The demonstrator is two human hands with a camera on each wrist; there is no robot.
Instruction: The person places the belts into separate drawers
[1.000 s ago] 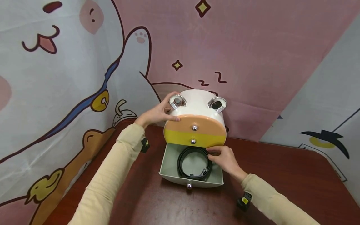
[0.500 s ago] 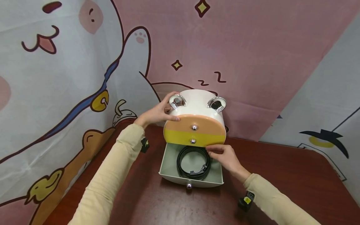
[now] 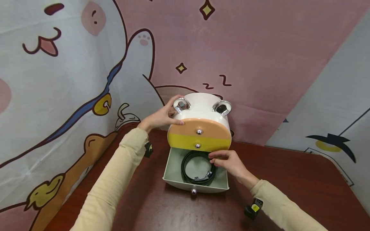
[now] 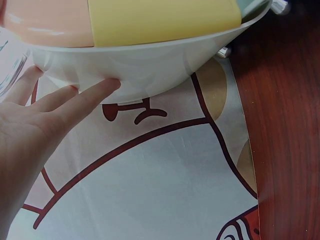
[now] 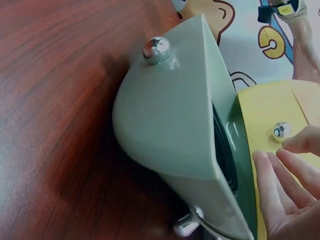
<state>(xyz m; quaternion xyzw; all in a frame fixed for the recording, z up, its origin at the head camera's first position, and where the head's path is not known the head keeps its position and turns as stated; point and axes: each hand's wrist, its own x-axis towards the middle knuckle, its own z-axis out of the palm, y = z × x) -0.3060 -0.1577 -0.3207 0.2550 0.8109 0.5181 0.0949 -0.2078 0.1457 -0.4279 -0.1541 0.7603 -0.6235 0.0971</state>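
Note:
A white storage box (image 3: 202, 106) with silver frog-like eyes stands on the table. Its orange drawer (image 3: 212, 126) and yellow drawer (image 3: 179, 141) are closed; the pale green bottom drawer (image 3: 175, 168) is pulled out. Inside that lies a coiled black belt (image 3: 184, 171), its metal buckle (image 3: 207, 175) toward the front. My left hand (image 3: 160, 118) rests on the box's left side, straight fingers (image 4: 90, 97) on the white wall and thumb on the orange front. My right hand (image 3: 229, 163) hovers over the belt's right side, fingertips close to it; the right wrist view shows nothing between them.
The reddish-brown table (image 3: 277, 179) extends around the box. A cartoon-printed cloth (image 3: 245, 48) hangs close behind it and to the left. Small silver knobs (image 3: 194, 191) stick out from the drawer fronts.
My right hand's fingertips have shifted slightly left over the belt. The buckle has turned a little inside the drawer. My left hand and the box stay put.

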